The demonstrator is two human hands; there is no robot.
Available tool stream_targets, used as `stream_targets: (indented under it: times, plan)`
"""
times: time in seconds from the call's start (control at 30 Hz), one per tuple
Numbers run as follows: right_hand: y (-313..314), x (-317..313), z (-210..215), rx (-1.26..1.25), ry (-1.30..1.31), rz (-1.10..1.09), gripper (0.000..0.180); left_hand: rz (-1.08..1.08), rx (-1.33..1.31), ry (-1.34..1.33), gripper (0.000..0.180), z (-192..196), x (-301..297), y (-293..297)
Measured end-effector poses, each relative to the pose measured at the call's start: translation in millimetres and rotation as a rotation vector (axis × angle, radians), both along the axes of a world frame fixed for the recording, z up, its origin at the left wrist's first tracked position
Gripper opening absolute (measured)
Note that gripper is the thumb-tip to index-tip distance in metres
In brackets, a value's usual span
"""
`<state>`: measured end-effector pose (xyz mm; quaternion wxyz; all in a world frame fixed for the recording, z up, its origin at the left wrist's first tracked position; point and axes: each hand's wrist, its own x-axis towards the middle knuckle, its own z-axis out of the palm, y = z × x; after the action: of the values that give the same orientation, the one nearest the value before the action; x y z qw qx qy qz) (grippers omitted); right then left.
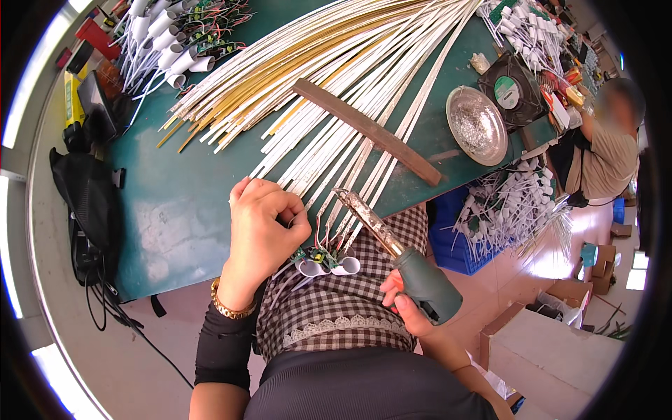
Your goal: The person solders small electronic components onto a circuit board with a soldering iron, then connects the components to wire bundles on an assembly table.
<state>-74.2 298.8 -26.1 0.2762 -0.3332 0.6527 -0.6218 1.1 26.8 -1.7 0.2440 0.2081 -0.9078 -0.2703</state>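
Note:
My left hand (262, 227) is closed at the near edge of the green table (175, 210), pinching thin wires beside the ends of long white strips (336, 161). Small circuit boards with white tube caps (323, 262) hang just below it, over my checked apron. My right hand (406, 304) grips the green handle of a soldering iron (392, 245). Its tarnished tip points up and left, close to the strip ends near my left hand.
A brown bar (367, 129) lies across a fan of white and gold strips. A round metal dish (477, 124) and a black fan (514, 87) sit at right, more white-capped boards (164, 49) at back left. Another person (609, 150) sits at far right. Cardboard boxes (553, 350) stand on the floor.

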Motion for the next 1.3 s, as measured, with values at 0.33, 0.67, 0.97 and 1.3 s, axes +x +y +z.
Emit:
stream_targets:
  times: [0.33, 0.67, 0.97, 1.3]
  plan:
    - [-0.6, -2.2, 4.2, -0.061, -0.217, -0.003, 0.026, 0.007, 0.028, -0.021, 0.012, 1.5, -0.1, 1.7]
    - [-2.3, -2.7, 7.0, -0.069, -0.250, -0.050, 0.029, -0.004, 0.026, -0.010, 0.012, 2.5, 0.5, 1.1]
    - [-0.6, -1.0, 6.5, -0.092, -0.209, -0.090, 0.034, 0.004, 0.006, 0.026, 0.015, -2.3, -0.7, 1.3]
    - [-4.2, -2.5, 11.3, -0.051, -0.192, -0.082, 0.025, -0.080, -0.115, 0.011, 0.014, 11.2, 7.8, 11.0]
